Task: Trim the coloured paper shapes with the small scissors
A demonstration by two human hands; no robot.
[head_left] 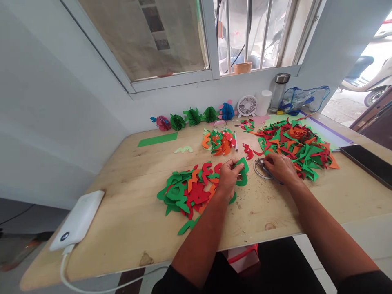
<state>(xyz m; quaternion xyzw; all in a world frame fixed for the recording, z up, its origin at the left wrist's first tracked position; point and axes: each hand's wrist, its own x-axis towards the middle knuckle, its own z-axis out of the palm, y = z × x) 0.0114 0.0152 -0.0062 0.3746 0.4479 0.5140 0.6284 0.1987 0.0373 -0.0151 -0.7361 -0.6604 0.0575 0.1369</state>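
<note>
My left hand (228,177) pinches a green paper cut-out (243,176) with a curved outline, held a little above the table. My right hand (281,166) is closed on a small grey metal hand tool (259,162), partly hidden by the fingers; its exact kind does not show. A pale ring (262,176) lies at the tool. Below and left of my left hand spreads a heap of red, green and orange paper shapes (196,196). Beyond my right hand lies a large pile of paper offcuts (298,143).
A smaller paper pile (223,143), a pen (235,142) and folded-paper ornaments (194,116) are farther back. A fan (247,106), glass bottle (279,93) and clear pouch (306,99) stand by the wall. A phone (369,163) is right; a cabled power bank (78,220) is left.
</note>
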